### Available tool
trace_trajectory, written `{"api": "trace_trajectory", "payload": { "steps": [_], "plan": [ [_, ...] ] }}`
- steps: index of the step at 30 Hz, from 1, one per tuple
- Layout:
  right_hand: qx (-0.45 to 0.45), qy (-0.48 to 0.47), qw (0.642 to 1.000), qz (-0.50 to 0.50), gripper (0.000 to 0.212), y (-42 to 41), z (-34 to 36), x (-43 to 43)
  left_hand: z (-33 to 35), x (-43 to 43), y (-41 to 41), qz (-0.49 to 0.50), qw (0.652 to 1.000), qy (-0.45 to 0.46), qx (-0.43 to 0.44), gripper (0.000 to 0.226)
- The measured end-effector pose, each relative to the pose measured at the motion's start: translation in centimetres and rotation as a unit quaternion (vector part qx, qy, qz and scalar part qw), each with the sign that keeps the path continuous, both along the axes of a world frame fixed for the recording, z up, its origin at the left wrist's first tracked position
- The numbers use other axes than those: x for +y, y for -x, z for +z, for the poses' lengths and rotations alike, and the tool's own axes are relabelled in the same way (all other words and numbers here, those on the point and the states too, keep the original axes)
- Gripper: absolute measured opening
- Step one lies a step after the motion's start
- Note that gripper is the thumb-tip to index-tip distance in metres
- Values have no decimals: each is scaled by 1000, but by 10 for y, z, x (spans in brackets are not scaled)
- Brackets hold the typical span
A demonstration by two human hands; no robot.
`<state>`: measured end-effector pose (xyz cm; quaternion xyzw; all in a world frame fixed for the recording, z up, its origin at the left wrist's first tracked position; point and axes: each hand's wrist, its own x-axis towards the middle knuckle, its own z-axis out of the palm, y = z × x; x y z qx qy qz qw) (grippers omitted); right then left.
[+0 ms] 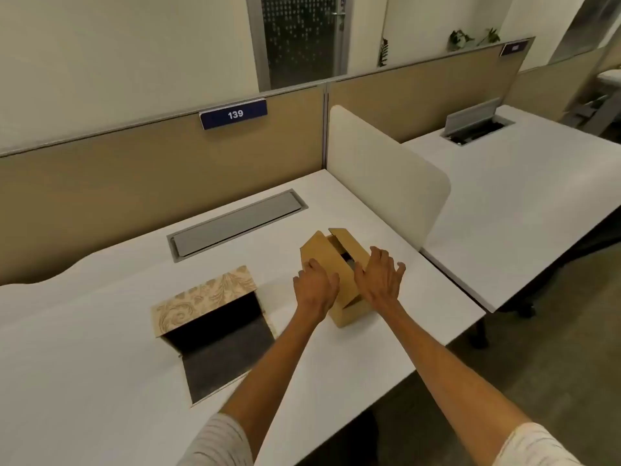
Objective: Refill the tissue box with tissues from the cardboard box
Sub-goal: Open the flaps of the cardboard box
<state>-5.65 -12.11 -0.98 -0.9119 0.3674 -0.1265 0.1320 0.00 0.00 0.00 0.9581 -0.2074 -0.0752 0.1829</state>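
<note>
- Plainly, the white desk (100, 348) carries both task things: the patterned tissue box (205, 297) lies open at the left with its dark inside showing and no tissues that I can see, and the cardboard box (349, 309) stands just to its right, nearer the desk's right edge.
- The main risk, as I judge it, is the cardboard box sliding or tipping toward that edge if the flaps are pulled unevenly; a light box gives little resistance.
- A second risk: the gap between the flaps is narrow and dark, so its contents cannot be made out, and a tissue pack dragged through could snag or tear.
- Both forearms reach forward from below, roughly parallel.
- The left hand (316, 287) lies palm-down on the left flap, fingers together, pressing rather than clamping.
- The right hand (379, 280) rests on the right flap, fingers spread apart, holding nothing.
</note>
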Motion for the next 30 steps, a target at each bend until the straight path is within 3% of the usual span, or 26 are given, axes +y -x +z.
{"api": "trace_trajectory", "payload": {
  "steps": [6, 9, 14, 18, 23, 26, 30],
  "plan": [
    [28, 5, 998, 53, 44, -10, -17, -7, -6, -36, -8, 113, 981, 70, 140, 85],
    [22, 33, 995, 89, 37, -18, -21, -13, -11, -51, -16, 139, 979, 60, 136, 83],
    [-4, 26, 993, 119, 31, -26, -27, -23, -22, -68, -28, 204, 963, 51, 167, 105],
    [-33, 29, 990, 133, 25, -28, -27, -35, -30, -76, -36, 225, 955, 74, 177, 107],
    [-54, 32, 988, 141, 24, -28, -18, -60, -38, -70, -37, 226, 956, 110, 151, 92],
    [-66, 25, 990, 125, 32, -27, -9, -89, -45, -43, -39, 205, 947, 204, 139, 73],
    [-62, 35, 991, 116, 35, -25, -13, -124, -53, -2, -46, 194, 878, 399, 180, 38]
  ]
}}
